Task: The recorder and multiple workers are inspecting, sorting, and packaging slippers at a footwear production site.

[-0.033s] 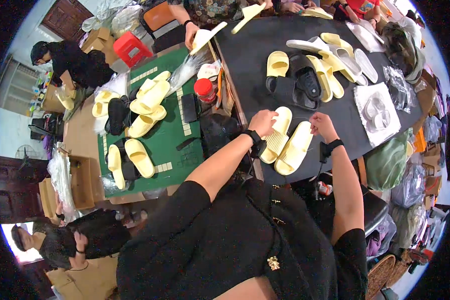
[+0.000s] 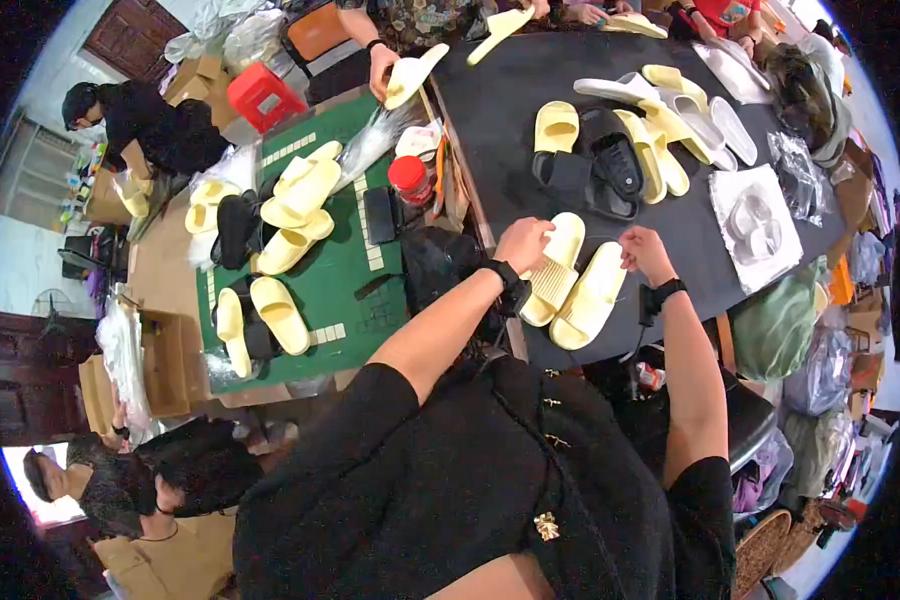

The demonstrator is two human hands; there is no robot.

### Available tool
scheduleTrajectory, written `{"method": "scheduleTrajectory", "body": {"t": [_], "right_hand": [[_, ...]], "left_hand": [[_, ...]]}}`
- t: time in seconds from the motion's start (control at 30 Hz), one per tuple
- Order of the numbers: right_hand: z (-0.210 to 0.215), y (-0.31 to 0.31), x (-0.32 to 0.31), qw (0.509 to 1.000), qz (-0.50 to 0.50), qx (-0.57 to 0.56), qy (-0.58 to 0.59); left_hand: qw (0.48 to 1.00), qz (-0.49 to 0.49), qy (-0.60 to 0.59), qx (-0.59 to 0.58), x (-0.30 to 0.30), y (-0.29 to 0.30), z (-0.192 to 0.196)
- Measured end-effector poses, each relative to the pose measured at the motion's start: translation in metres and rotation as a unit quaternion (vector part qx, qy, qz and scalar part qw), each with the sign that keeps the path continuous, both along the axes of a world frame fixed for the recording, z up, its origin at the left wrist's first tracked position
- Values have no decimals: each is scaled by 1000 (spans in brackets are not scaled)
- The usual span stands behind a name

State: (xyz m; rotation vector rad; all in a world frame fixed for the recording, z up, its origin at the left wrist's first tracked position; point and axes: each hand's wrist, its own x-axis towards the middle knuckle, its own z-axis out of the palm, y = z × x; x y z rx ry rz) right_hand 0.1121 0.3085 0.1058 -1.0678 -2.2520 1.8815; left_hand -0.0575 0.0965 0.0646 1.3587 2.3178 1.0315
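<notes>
Two pale yellow slide sandals lie side by side near the table's front edge. My left hand (image 2: pixel 523 247) is closed at the outer edge of the left slide sandal (image 2: pixel 555 275), fingers curled against its side. Beside the upper right edge of the right slide sandal (image 2: pixel 588 300), my right hand (image 2: pixel 649 252) has its fingertips pinched together. What sits between those fingertips is too small to make out. Just beyond are black slide sandals (image 2: pixel 610 165), with more yellow ones (image 2: pixel 556 128) around them.
Left, a green mat (image 2: pixel 355 325) bears yellow and black slides, with a red-lidded jar (image 2: pixel 410 181) and dark phone (image 2: pixel 380 215) near its right edge. A white packet (image 2: pixel 755 228) lies right. Across the table a person's hand (image 2: pixel 382 70) holds a yellow slide.
The person across the table has tilted and shifted the yellow slides slightly. At lower left, another person's hand has moved down a little. My hands stay in place.
</notes>
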Motion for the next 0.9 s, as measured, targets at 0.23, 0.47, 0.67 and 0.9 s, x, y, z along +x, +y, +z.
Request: {"method": "scheduleTrajectory", "body": {"t": [0.23, 0.47, 0.67, 0.9], "right_hand": [[-32, -4, 8, 998, -24, 27, -43], [-42, -12, 10, 995, 34, 44, -83], [-58, -30, 9, 972, 128, 158, -121], [-71, -37, 12, 954, 148, 247, -88]], "left_hand": [[1000, -16, -16, 5, -4, -59, 6], [992, -96, 66, -50, 20, -109, -7], [972, -162, 160, -48, 38, -111, -15], [949, -224, 221, -19, 51, -92, -9]]}}
